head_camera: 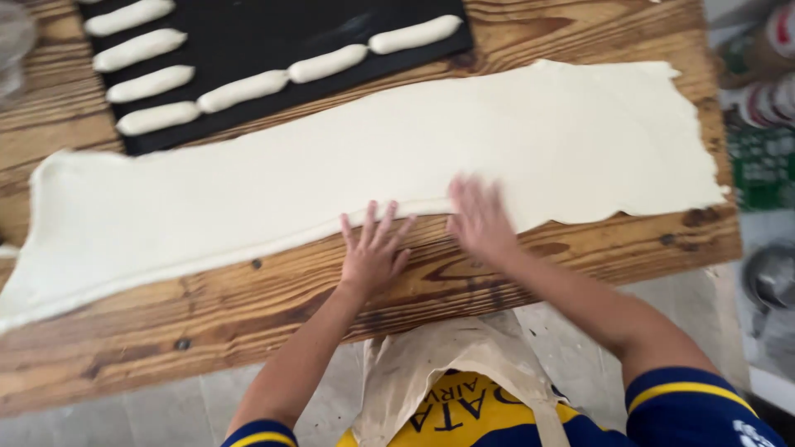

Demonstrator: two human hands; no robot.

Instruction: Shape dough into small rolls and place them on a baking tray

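A long, thin sheet of pale dough [356, 157] lies spread across a wooden table [207, 306]. My left hand [373, 252] rests flat with fingers spread at the sheet's near edge. Just to its right, my right hand [480, 219] is blurred, fingers spread, its tips on the dough's near edge. Neither hand grips anything.
A black tray [248, 37] at the far side holds several dough sticks [244, 89] in rows. Tins and boxes stand on a shelf [762, 108] at the right. A metal pot [770, 277] sits lower right. My beige apron [431, 364] hangs below the table edge.
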